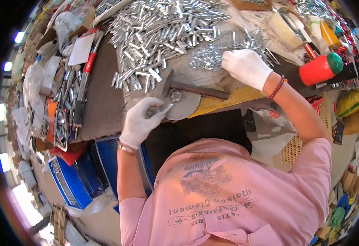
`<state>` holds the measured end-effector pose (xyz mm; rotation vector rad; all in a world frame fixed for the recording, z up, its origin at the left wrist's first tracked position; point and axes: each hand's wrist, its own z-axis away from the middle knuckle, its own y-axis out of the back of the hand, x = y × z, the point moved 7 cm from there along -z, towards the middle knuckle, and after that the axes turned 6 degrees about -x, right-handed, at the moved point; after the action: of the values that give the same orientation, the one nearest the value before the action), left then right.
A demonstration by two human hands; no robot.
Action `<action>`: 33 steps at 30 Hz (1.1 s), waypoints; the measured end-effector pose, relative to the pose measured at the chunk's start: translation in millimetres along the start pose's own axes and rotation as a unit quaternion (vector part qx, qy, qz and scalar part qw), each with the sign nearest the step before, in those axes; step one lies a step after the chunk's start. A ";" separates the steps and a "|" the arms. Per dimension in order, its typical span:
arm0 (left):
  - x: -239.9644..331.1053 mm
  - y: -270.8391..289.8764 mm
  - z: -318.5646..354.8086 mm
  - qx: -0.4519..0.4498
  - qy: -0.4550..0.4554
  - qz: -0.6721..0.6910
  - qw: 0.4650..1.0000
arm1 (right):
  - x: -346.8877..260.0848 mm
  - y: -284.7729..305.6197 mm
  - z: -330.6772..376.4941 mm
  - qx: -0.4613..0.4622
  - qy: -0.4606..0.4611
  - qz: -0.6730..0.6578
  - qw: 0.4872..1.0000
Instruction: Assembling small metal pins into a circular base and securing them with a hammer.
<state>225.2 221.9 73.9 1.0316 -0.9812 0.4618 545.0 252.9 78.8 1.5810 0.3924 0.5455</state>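
My left hand (142, 122), in a white glove, pinches a small silver metal piece (168, 109) between thumb and fingers, over the edge of a round grey plate (187, 107). My right hand (248, 69), gloved too, reaches to a heap of tiny shiny metal parts (206, 57). Its fingers are closed, and whatever they hold is hidden. Between the hands lies a hammer (200, 88) with a dark handle, its head at the left. Beside the hammer head a small round metal lump (176, 96) rests on the plate.
A large pile of silver metal tubes (155, 33) covers the far bench. To the right lies a red spool with a green end (320, 69). Long tools, one a red-handled bar (90, 61), lie at the left. Blue bins (75, 180) stand below the bench.
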 end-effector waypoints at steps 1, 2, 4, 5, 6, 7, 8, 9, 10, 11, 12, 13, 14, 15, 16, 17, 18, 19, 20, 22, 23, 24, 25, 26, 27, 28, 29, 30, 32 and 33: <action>2.6 -4.1 -0.4 0.002 -0.023 0.005 1.000 | -3.0 2.4 -4.2 0.002 0.009 0.002 1.000; 5.1 -4.6 0.2 0.003 -0.046 0.009 0.999 | -12.0 6.4 -7.6 0.005 0.019 -0.004 1.000; 8.6 -0.7 -0.5 0.014 -0.091 -0.058 0.994 | -27.1 38.2 3.4 0.137 -0.031 -0.172 0.975; 15.4 -1.7 1.1 0.017 -0.142 -0.124 0.982 | -35.4 39.2 6.4 0.142 -0.063 -0.301 0.941; 21.9 -2.2 0.5 0.040 -0.149 -0.130 0.979 | -46.4 36.0 10.2 0.137 -0.112 -0.485 0.856; 20.7 -5.9 -1.2 0.040 -0.146 -0.130 0.980 | -62.1 26.9 10.2 0.125 -0.157 -0.648 0.734; 17.4 -7.8 -2.6 0.045 -0.129 -0.133 0.982 | -79.8 22.0 6.4 0.133 -0.152 -0.717 0.667; 12.3 -9.6 -3.5 0.049 -0.112 -0.135 0.983 | -94.6 14.2 1.4 0.140 -0.147 -0.777 0.595; 10.2 -13.0 -3.0 0.049 -0.111 -0.134 0.984 | -104.1 8.2 -2.6 0.111 -0.164 -0.790 0.581; 7.5 -13.8 -2.0 0.065 -0.105 -0.123 0.985 | -109.4 3.3 -3.9 0.065 -0.184 -0.770 0.607; 5.9 -13.5 -1.3 0.080 -0.099 -0.113 0.985 | -107.8 4.1 -2.8 0.062 -0.176 -0.700 0.689; 4.6 -14.8 -0.7 0.078 -0.098 -0.112 0.986 | -106.1 4.8 -0.7 0.058 -0.166 -0.621 0.764; 3.4 -15.5 -0.1 0.078 -0.100 -0.100 0.987 | -103.4 4.1 2.6 0.057 -0.168 -0.621 0.763; 2.8 -15.8 0.9 0.079 -0.101 -0.089 0.988 | -103.0 13.2 4.5 0.071 -0.135 -0.519 0.841; 3.1 -15.7 0.7 0.078 -0.100 -0.089 0.988 | -106.3 21.6 5.0 0.084 -0.100 -0.408 0.904; 8.1 -14.5 1.3 0.088 -0.123 -0.112 0.982 | -106.4 21.9 4.8 0.083 -0.100 -0.409 0.903; 13.1 -13.8 1.9 0.097 -0.147 -0.135 0.975 | -109.9 25.9 4.2 0.086 -0.082 -0.339 0.933; 14.0 -14.3 2.0 0.096 -0.148 -0.135 0.975 | -114.1 29.2 3.3 0.088 -0.064 -0.267 0.958; 13.9 -15.0 2.0 0.095 -0.138 -0.139 0.976 | -114.8 28.8 1.3 0.088 -0.064 -0.267 0.958; 14.2 -15.7 1.9 0.093 -0.127 -0.142 0.977 | -121.1 28.7 -3.9 0.094 -0.048 -0.207 0.973; 15.3 -15.3 1.5 0.093 -0.126 -0.139 0.978 | -121.1 29.7 -5.0 0.094 -0.049 -0.207 0.973; 15.5 -14.7 1.8 0.093 -0.123 -0.136 0.979 | -122.1 33.2 -6.3 0.099 -0.041 -0.196 0.975; 14.2 -14.8 2.3 0.093 -0.122 -0.136 0.979 | -123.2 35.5 -7.1 0.103 -0.034 -0.186 0.977; 13.2 -14.9 3.1 0.096 -0.130 -0.134 0.978 | -122.9 35.2 -7.4 0.103 -0.033 -0.186 0.976; 12.6 -14.9 4.0 0.099 -0.138 -0.132 0.977 | -123.4 36.0 -7.1 0.112 -0.024 -0.192 0.975; 11.8 -14.9 4.1 0.099 -0.137 -0.133 0.977 | -124.0 36.7 -6.9 0.121 -0.014 -0.197 0.973; 12.3 -14.6 4.5 0.102 -0.144 -0.133 0.975 | -124.4 35.7 -7.1 0.121 -0.014 -0.198 0.972; 12.9 -14.9 4.6 0.104 -0.153 -0.133 0.974 | -124.2 34.8 -6.6 0.125 -0.014 -0.207 0.970; 12.3 -15.1 5.6 0.110 -0.163 -0.131 0.972 | -123.8 32.9 -6.3 0.128 -0.014 -0.216 0.968; 12.7 -14.8 6.6 0.116 -0.175 -0.130 0.969 | -123.5 32.2 -6.5 0.130 -0.012 -0.221 0.967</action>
<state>239.5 207.8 78.4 1.4674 -1.0987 0.1814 437.1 186.9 97.6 1.6781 0.8002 0.1336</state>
